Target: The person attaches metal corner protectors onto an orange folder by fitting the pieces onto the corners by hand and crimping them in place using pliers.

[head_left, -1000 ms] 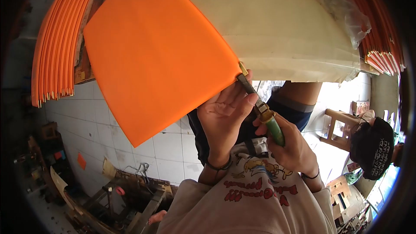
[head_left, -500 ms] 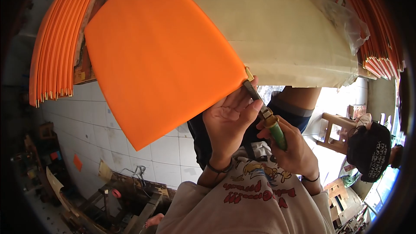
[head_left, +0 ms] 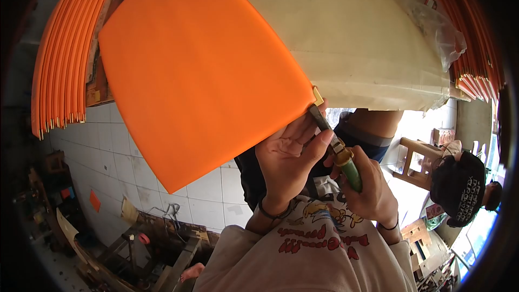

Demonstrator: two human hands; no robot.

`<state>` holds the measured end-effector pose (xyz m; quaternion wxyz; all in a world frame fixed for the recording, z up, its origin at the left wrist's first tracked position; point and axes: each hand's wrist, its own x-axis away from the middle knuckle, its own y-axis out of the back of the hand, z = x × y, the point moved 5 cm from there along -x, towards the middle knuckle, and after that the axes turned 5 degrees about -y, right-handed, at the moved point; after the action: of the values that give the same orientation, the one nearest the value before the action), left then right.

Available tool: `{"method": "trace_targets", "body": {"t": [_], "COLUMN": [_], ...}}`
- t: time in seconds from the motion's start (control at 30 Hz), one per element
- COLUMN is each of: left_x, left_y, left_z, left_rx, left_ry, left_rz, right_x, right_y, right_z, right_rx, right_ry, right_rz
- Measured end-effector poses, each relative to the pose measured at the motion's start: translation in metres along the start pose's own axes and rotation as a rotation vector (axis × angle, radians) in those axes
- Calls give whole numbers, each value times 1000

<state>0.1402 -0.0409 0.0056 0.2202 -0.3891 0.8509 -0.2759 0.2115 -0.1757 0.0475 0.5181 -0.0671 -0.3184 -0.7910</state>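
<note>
A large orange panel [head_left: 200, 75] lies partly on the cream-covered table, one corner jutting toward me. At its right corner sits a small gold metal piece [head_left: 318, 95]. My left hand [head_left: 286, 157] is palm up under that corner, its fingertips partly hidden by the panel, and its thumb lies against the tool's metal shaft. My right hand [head_left: 370, 184] is wrapped round the green handle of a tool [head_left: 351, 173]; the dark flat end of the tool touches the corner beside the gold piece.
Orange panels with gold tips [head_left: 65, 59] are stacked at the left, and more [head_left: 478, 48] at the right beside clear plastic [head_left: 427, 16]. A person in a black cap [head_left: 458, 189] is near a wooden stool [head_left: 416, 162]. Wooden frames [head_left: 178, 254] stand lower left.
The panel's near corner, both hands and the tool have shifted slightly right and down in view. My grip on the tool looks the same.
</note>
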Motion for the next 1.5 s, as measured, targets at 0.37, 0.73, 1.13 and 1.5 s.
{"method": "trace_targets", "body": {"t": [0.37,0.73,1.13,1.5], "left_x": [0,-1,-4,28], "left_y": [-1,-3,3,59], "left_z": [0,-5,-7,-11], "left_rx": [16,-66,-235,-129], "left_ry": [17,45,56,35], "left_rz": [-41,-64,-56,-231], "right_x": [-13,3,-8,-71], "right_y": [0,3,9,-35], "right_z": [3,-5,-44,-144], "right_rx": [24,-261,-95,133], "right_ry": [14,-106,178,147], "right_rz": [-113,28,391,751]}}
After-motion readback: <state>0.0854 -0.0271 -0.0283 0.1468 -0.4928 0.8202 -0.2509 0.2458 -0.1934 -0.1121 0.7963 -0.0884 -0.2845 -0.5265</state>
